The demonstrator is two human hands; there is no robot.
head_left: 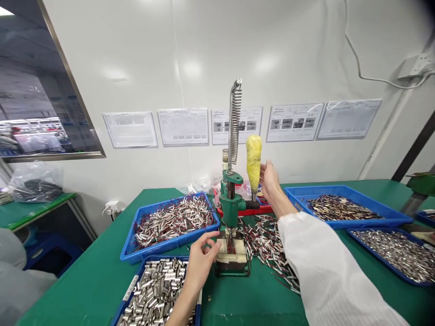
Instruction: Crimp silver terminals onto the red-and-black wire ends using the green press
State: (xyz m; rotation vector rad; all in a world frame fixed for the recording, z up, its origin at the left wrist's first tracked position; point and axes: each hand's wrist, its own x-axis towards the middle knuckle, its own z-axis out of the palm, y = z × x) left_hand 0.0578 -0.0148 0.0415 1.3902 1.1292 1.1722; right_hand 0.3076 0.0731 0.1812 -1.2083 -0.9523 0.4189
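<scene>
A green hand press (230, 203) with a tall coil spring (234, 127) stands on the table, a pale block (233, 253) at its base. My left hand (201, 254) is at the left of this block, thumb and forefinger apart with their tips close to the tooling; I see nothing held between them. Beside the yellow wrapped lever handle (253, 160), my right hand (269, 181) has loosely bent fingers at the handle's right side, not wrapped round it. Whether they touch it I cannot tell. Small parts with dark red wires (265, 246) lie heaped right of the press.
Blue trays hold wired parts (175, 219), metal sleeves (154, 294), dark and brassy pieces (343, 208) and small silver pieces (397, 253). A red tray (249, 209) sits behind the press. Printed sheets (183, 127) hang on the wall. A person's sleeve (16, 280) shows at lower left.
</scene>
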